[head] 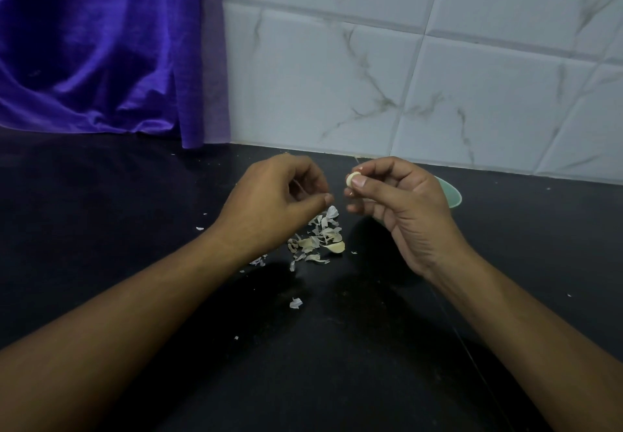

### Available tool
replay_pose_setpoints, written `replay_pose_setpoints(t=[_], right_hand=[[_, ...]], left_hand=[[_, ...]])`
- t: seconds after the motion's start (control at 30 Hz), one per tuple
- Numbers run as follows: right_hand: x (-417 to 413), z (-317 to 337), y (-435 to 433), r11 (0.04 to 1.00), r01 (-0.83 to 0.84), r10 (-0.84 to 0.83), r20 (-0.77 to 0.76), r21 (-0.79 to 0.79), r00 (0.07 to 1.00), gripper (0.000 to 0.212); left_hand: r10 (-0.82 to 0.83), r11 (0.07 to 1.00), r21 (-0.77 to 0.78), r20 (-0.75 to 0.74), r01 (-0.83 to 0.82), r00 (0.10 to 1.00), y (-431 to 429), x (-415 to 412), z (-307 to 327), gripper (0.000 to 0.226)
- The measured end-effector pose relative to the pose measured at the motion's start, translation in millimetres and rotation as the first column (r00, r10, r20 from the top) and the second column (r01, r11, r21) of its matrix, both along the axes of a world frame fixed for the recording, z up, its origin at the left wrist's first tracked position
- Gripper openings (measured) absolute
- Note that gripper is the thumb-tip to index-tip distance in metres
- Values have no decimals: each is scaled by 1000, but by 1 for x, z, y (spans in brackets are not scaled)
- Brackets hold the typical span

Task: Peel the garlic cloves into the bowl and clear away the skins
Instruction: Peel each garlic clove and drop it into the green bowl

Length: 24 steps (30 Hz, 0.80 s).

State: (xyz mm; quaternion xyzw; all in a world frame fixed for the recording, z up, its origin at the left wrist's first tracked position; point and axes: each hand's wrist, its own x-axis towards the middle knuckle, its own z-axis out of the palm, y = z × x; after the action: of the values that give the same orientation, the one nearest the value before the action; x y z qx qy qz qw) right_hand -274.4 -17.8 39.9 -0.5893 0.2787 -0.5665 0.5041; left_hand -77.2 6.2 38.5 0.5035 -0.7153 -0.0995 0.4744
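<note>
Fingertips (361,181) of the right hand (401,206) are pinched round a small garlic clove (350,180), which is held up in the air above the black counter (135,229). The fingers (326,199) of the left hand (269,195) are curled in, with thumb and first finger set close together just beside the clove; whether a bit of skin is nipped there cannot be told. The green bowl (451,192) is partly hidden behind the right hand, near the wall (371,77). A heap of dry skins (320,238) is spread on the counter below the hands.

The clove is judged to be light, hard and a bit slippery once bare, so it should be held by its fat middle, not squeezed at the tip, or it may be shot out. The skins are judged to be thin as paper, easily torn and easily blown about, so they are best swept together, not picked one by one.
</note>
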Motion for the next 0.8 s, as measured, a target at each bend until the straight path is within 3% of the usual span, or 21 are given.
replay_pose_setpoints(t=[0.07,0.2,0.33,0.53,0.67,0.8], right_hand=[[0,1,1,1000,-1,1,-9,7,1000,12],[-1,-1,0,1000,18,-18,-45,-2,999,21],[-1,0,0,999,33,-32,-69,4,997,14],[1,-1,4,1000,20,-18,-117,16,993,7],[2,0,4,995,-65,72,-75,81,995,10],[2,1,1,980,-147,144,32,132,989,13]], left_hand=[[-2,1000,18,21,1,1000,-1,0,-2,15],[51,998,-32,46,-50,998,-3,1,-3,46],[-25,1000,11,56,25,998,-4,0,-5,12],[-132,987,-79,59,137,989,1,-2,-2,35],[-147,978,-137,75,156,986,1,-4,-2,23],[-148,985,-81,37,151,988,0,-3,-3,20]])
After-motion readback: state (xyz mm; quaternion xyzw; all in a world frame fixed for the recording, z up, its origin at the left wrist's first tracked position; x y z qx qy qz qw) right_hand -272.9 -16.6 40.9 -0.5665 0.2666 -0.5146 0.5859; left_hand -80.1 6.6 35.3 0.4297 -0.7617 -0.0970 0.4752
